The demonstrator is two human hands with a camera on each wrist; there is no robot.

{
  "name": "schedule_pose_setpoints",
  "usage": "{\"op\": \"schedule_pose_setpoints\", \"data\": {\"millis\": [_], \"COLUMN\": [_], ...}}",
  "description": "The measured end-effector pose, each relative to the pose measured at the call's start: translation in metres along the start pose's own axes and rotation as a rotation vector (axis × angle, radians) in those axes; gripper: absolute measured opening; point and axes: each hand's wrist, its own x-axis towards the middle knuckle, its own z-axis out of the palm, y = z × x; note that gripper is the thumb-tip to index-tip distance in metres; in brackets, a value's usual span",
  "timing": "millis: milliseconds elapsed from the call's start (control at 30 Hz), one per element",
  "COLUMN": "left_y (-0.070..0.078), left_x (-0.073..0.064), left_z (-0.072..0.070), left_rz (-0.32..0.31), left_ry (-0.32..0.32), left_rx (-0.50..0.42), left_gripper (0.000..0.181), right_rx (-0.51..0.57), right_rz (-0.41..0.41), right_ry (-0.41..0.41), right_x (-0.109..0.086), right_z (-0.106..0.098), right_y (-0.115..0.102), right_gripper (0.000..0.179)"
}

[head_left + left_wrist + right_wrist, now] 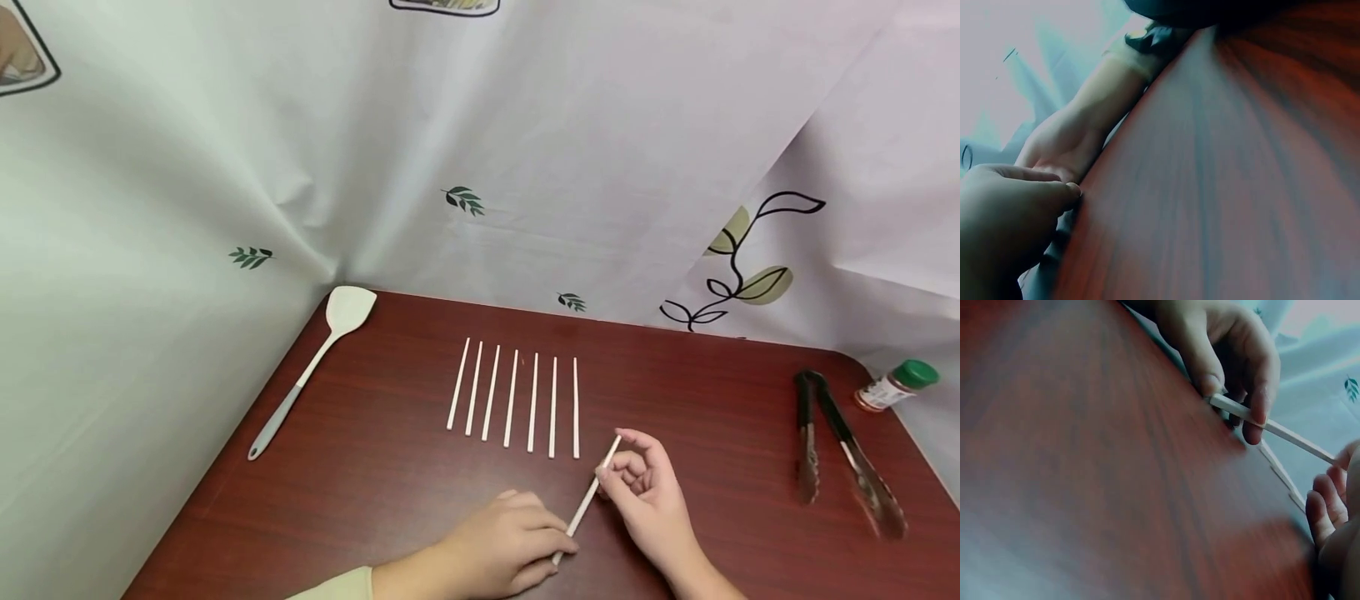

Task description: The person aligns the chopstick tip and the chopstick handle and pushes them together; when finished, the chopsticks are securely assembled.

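Note:
A thin white chopstick (586,507) slants between my two hands near the front of the table. My left hand (510,540) pinches its near end; in the right wrist view the thumb and fingers of that hand (1235,356) close on the chopstick (1297,441). Farther up the stick, my right hand (651,500) holds it with the thumb against its side and a fingertip at the far end. Several matching chopsticks (512,398) lie side by side, roughly parallel, just beyond the hands. The left wrist view shows both hands, with the chopstick hidden.
On the dark red-brown table (360,500), a white spatula (312,367) with a grey handle lies at the left edge. Black-handled metal tongs (847,446) lie spread at the right, near a green-capped jar (896,386). A pale patterned curtain (525,150) borders the table.

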Motion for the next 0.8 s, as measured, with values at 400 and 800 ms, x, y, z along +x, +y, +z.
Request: {"op": "schedule_pose_setpoints", "data": {"millis": [400,800], "left_y": [0.012,0.003], "left_x": [0.036,0.062], "left_z": [0.029,0.045], "left_rz": [-0.17,-0.239], "left_ry": [-0.056,-0.112], "left_rx": [0.101,0.287], "left_gripper": [0.031,0.025], "right_rx": [-0.64,-1.018], "right_rz": [-0.101,-0.003], "right_ry": [0.039,-0.031], "right_x": [0.036,0.065], "right_z": [-0.036,-0.044], "right_y": [0.011,0.026], "right_gripper": [0.04,0.032]}}
